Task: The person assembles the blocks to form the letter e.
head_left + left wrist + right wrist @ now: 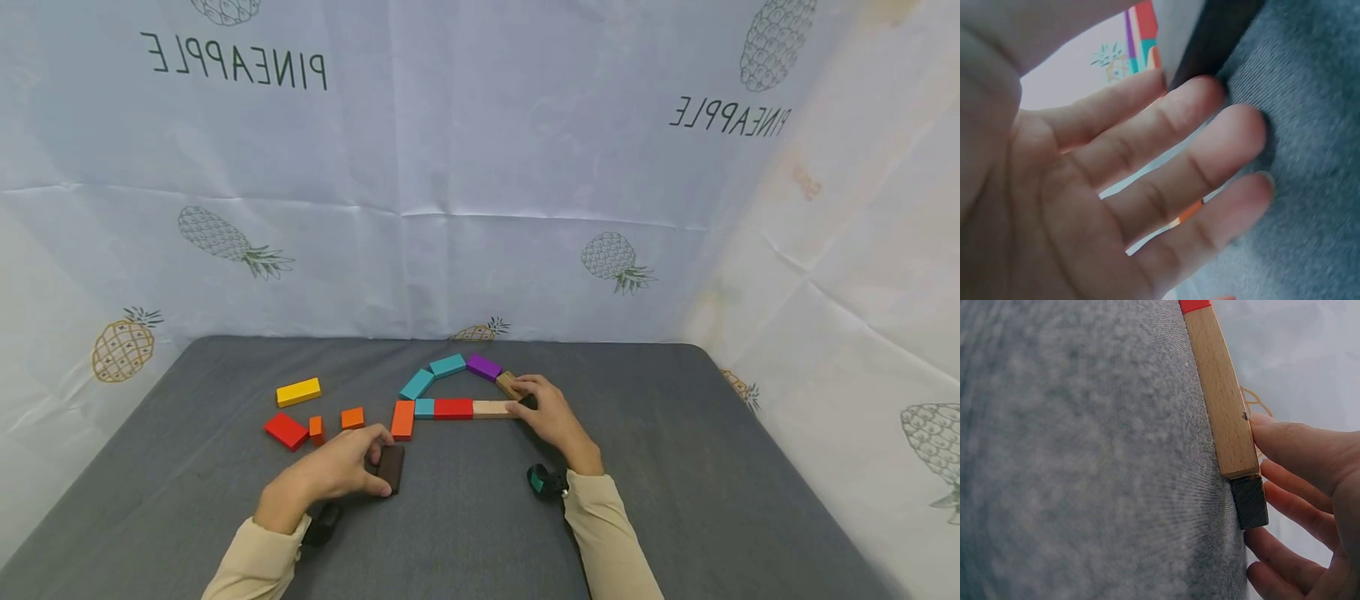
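My left hand pinches a dark brown wooden block lying on the table, thumb at its near end and index finger at its far end. In the left wrist view, the other fingers spread beside this dark block. At the row's right end, my right hand curls round a dark block. Its thumb touches the plain wooden block beside it, and the index finger is by a tan block. The straight row also has red, teal and orange blocks.
Teal and purple blocks arch behind the row. To the left lie a yellow block, a red block and two small orange blocks. A pineapple-print cloth hangs behind the grey table.
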Demonstrator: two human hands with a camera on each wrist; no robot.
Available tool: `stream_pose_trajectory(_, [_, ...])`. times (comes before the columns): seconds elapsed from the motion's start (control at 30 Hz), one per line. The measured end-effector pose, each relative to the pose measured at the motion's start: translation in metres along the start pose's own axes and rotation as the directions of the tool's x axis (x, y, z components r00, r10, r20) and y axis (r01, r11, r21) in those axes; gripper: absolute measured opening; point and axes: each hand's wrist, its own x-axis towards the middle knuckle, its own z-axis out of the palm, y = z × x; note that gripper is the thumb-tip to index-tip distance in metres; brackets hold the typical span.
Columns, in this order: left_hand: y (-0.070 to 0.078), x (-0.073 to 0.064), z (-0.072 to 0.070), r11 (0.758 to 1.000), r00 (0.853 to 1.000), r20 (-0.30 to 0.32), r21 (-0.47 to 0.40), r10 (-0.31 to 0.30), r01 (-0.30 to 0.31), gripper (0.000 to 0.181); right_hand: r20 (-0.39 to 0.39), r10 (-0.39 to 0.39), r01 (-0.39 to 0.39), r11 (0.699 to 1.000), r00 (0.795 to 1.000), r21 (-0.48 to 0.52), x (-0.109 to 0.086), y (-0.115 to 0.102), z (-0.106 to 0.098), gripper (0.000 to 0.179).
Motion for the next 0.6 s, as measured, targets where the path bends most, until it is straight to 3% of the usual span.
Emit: stream_pose_trajectory(0.6, [0.002,0.009,0.013,0.999,0.997,-0.079,0.033,-0.016,0.019,0.053,0.0,0.0,0.0,1.0,1.0,0.003,0.001,0.0,0.0,0.043])
